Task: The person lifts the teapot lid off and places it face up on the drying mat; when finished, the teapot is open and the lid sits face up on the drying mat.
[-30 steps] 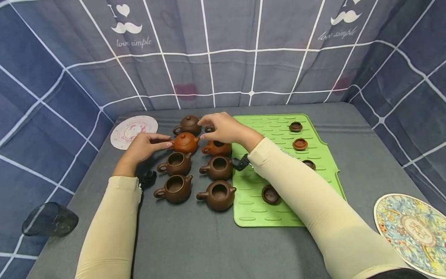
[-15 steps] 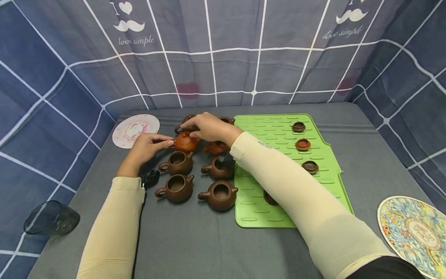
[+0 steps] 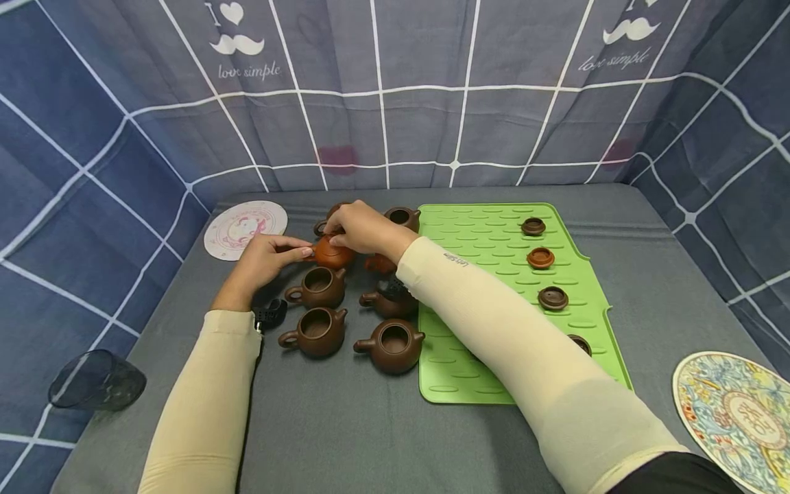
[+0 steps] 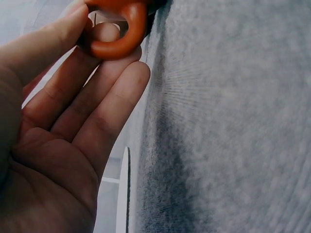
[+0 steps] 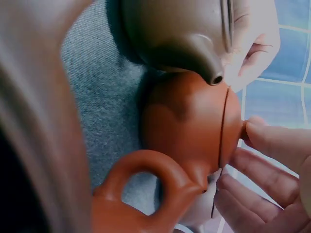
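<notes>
An orange clay teapot [image 3: 333, 256] stands at the left of the pot group with its lid [image 5: 232, 128] on. My left hand [image 3: 262, 266] pinches its ring handle [image 4: 133, 36] between thumb and index finger. Reaching over from the right, my right hand [image 3: 363, 231] pinches the lid's knob, with the other fingers beside the pot's rim. Behind that hand, a brown teapot is mostly hidden. Nearer stand two lidless brown teapots [image 3: 317, 287] with open tops. A lidless orange teapot [image 3: 378, 263] lies partly under my right wrist.
More lidless brown teapots [image 3: 393, 346] form the right column. Several small lids [image 3: 540, 258] lie on a green mat [image 3: 457, 384], one partly behind my sleeve. A pink-white disc [image 3: 237, 237], a dark glass [image 3: 99, 381] and a patterned round mat [image 3: 740, 412] lie around.
My right hand has moved left, from beside the orange teapot's spout onto its lid knob. My left hand keeps its pinch on the handle. The view has shifted slightly.
</notes>
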{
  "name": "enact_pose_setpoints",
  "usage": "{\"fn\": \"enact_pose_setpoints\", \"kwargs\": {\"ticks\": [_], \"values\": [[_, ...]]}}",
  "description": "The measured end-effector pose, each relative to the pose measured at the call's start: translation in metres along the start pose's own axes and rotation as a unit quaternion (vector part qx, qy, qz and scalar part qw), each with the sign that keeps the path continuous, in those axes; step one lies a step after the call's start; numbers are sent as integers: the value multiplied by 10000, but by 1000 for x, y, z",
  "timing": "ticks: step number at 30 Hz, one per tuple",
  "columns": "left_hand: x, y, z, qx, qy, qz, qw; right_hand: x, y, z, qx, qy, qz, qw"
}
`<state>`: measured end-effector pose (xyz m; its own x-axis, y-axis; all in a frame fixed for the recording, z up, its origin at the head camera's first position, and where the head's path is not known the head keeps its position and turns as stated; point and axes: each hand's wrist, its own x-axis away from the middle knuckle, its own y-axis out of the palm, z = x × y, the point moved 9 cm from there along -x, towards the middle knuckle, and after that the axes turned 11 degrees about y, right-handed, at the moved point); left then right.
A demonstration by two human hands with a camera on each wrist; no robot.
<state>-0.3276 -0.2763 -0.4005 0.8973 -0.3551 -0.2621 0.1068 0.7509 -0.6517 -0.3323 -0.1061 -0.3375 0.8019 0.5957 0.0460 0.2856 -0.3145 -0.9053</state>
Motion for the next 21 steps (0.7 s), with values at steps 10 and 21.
{"fn": "enact_pose_setpoints", "kwargs": {"ticks": [10, 21], "values": [[-1, 1, -3, 69, 19, 40, 10000, -3, -3, -1, -137, 173, 190, 9996], [0, 0, -1, -108, -69, 17, 9999, 6, -17, -1, -403, 52, 388, 9984]]}}
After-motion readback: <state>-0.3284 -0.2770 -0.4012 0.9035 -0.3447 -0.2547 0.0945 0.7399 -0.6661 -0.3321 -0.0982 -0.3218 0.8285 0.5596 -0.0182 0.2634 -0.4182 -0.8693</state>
